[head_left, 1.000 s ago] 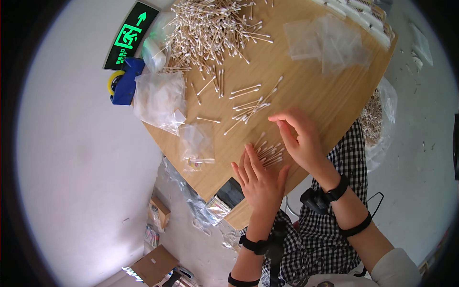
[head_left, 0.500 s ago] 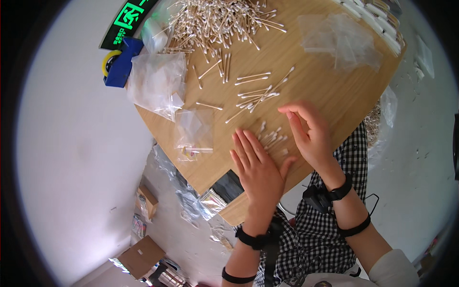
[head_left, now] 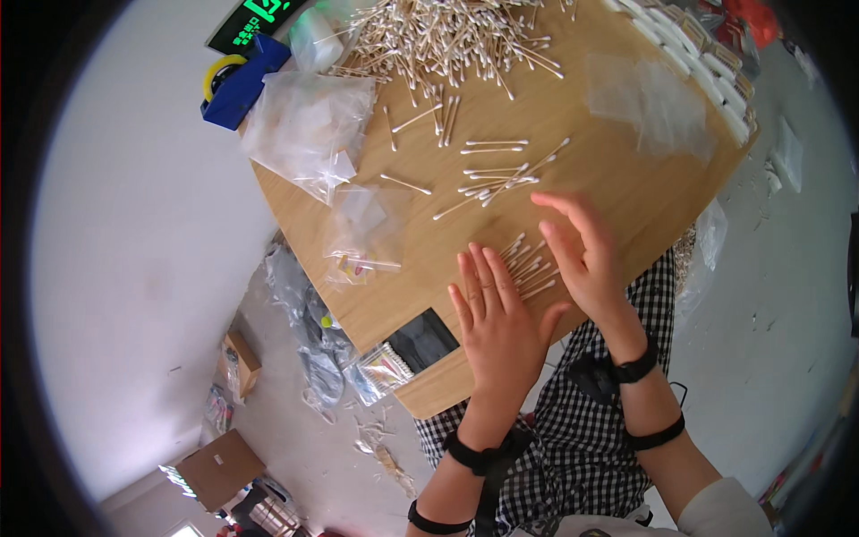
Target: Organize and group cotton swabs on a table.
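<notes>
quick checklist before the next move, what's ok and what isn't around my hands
1. Small fanned bunch of white-tipped cotton swabs with pale sticks evenly lined up: not ok, tips uneven and spread.
2. Left hand beside the bunch, fingers extended: ok.
3. Left hand touching the bunch: cannot tell, the hand hides the contact.
4. Right hand free: ok, fingers curved, no swab visible in it.
5. Loose white-tipped swabs beyond the hands lying parallel: not ok, several cross.
6. Crumpled clear plastic bag away from both hands: ok, it lies at the table's left edge.
</notes>
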`<action>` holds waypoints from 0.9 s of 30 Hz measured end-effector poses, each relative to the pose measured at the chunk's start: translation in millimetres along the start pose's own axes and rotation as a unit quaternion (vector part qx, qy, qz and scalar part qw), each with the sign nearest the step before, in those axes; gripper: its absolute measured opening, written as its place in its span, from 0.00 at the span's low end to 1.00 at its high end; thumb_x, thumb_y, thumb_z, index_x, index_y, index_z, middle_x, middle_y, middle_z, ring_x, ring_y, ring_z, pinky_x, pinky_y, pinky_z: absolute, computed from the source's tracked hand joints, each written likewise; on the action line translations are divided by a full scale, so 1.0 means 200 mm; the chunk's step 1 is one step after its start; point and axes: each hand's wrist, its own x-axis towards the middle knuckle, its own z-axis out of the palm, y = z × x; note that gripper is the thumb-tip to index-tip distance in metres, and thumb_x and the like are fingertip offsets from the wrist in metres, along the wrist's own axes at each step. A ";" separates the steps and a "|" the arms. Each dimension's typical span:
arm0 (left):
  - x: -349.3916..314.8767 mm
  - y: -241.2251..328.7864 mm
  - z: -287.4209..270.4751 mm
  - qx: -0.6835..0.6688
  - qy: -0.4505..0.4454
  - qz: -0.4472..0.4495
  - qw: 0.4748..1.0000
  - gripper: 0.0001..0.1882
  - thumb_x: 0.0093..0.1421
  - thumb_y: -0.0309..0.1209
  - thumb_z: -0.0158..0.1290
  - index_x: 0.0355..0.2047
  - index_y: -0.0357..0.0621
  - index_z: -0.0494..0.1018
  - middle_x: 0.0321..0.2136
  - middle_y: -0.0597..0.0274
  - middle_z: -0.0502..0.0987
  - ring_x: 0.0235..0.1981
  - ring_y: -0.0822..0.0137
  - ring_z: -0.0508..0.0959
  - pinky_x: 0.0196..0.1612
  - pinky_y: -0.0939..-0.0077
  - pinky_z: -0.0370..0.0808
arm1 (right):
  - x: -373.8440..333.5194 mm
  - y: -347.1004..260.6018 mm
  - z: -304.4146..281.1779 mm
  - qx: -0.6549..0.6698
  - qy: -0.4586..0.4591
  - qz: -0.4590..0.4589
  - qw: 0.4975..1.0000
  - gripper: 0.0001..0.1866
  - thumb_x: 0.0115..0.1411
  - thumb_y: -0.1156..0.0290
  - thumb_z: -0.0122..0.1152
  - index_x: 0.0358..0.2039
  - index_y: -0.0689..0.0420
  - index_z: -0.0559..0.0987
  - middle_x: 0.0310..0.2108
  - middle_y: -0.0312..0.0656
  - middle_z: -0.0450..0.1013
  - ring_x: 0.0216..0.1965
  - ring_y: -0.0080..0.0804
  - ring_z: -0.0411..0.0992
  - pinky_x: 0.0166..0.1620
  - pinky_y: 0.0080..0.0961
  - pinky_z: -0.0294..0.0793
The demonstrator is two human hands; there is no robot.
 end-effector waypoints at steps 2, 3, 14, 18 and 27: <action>-0.02 -0.06 -0.06 -0.071 0.021 -0.019 0.997 0.47 0.64 0.54 0.46 0.67 0.27 0.43 0.69 0.37 0.46 0.71 0.45 0.44 0.69 0.51 0.44 | -0.03 -0.01 -0.05 -0.034 -0.054 -0.036 0.997 0.22 0.58 0.71 0.63 0.53 0.58 0.72 0.52 0.46 0.71 0.54 0.44 0.68 0.57 0.35 0.66; -0.05 -0.09 -0.09 -0.137 0.037 -0.038 0.989 0.44 0.65 0.47 0.48 0.68 0.28 0.42 0.69 0.38 0.46 0.71 0.46 0.44 0.69 0.53 0.45 | -0.05 -0.03 -0.08 -0.063 -0.105 -0.067 0.990 0.29 0.56 0.67 0.66 0.58 0.56 0.69 0.57 0.46 0.68 0.60 0.45 0.64 0.61 0.39 0.62; -0.18 -0.12 -0.05 -0.569 0.225 -0.164 0.774 0.35 0.71 0.46 0.37 0.69 0.37 0.42 0.69 0.45 0.50 0.70 0.54 0.49 0.70 0.58 0.45 | -0.05 -0.10 0.03 -0.168 -0.218 -0.092 0.957 0.45 0.48 0.63 0.73 0.65 0.55 0.61 0.64 0.46 0.60 0.69 0.46 0.50 0.69 0.47 0.47; -0.09 -0.08 -0.02 -0.609 0.245 -0.157 0.738 0.36 0.71 0.48 0.37 0.69 0.38 0.43 0.68 0.45 0.50 0.70 0.56 0.49 0.71 0.59 0.45 | -0.06 -0.03 -0.02 0.054 -0.124 -0.026 0.990 0.43 0.53 0.64 0.70 0.66 0.59 0.59 0.67 0.47 0.57 0.70 0.43 0.50 0.69 0.43 0.48; -0.04 -0.01 0.00 -0.658 0.255 -0.151 0.692 0.37 0.70 0.52 0.37 0.69 0.39 0.44 0.68 0.45 0.51 0.70 0.56 0.50 0.71 0.61 0.45 | -0.10 -0.06 0.03 0.269 -0.033 0.089 0.958 0.40 0.68 0.41 0.36 0.66 0.64 0.55 0.67 0.53 0.54 0.70 0.41 0.49 0.70 0.39 0.44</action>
